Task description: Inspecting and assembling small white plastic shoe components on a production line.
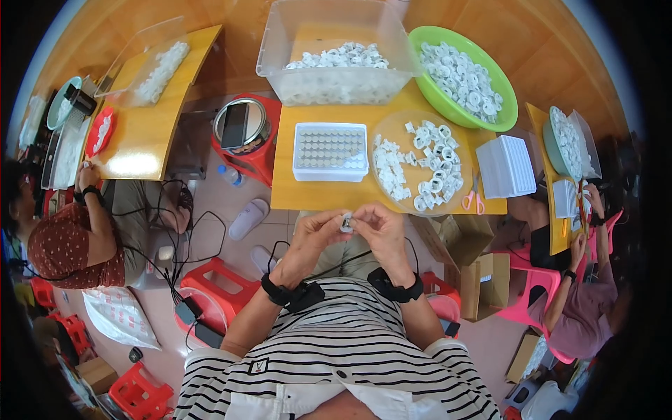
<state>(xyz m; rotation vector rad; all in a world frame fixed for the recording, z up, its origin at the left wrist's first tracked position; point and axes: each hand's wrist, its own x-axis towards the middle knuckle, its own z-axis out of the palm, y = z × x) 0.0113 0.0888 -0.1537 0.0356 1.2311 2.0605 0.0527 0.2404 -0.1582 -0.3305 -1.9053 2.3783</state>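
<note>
A dark phone [236, 126] lies on a round tin [258, 127], which stands on a red stool [263, 164]. Near it on the floor [281, 225] are a clear bottle [232, 176] and pale slippers [249, 219]. Farther right, an open cardboard box [472, 294] stands near a pink chair [516, 263].

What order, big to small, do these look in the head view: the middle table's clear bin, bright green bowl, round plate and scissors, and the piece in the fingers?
1. Clear bin
2. Green bowl, round plate: too alike to rank
3. Scissors
4. Piece in the fingers
</note>
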